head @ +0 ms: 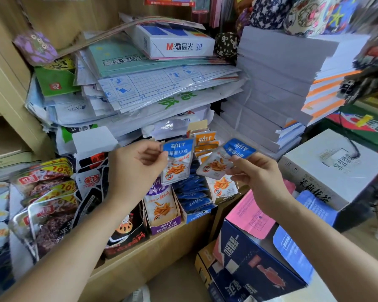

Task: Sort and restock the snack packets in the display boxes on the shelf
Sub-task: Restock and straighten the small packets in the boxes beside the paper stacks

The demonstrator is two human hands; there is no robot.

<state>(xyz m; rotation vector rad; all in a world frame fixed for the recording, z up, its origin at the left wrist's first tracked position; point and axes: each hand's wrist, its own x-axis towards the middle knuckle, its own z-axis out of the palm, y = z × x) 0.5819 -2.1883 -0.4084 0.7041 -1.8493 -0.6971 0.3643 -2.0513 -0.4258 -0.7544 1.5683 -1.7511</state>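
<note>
Snack packets: I see two, one per hand, held above display boxes on shelf [162,247]. Left hand [138,168] fingers [159,159] pinch left packet [177,164], upright, by side edge. Right hand [255,173] pinches right packet [225,160], tilted. Blue box [198,215] holds row of blue packets. Purple box [165,227] holds purple-topped ones. Orange box [224,194] holds orange-topped ones. Held packets: blue header, white characters, silver body, orange fish strips pictured.

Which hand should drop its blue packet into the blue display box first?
Left, likely: left hand holds the upright packet by the blue box; right hand holds the tilted packet nearer the orange box.
</note>
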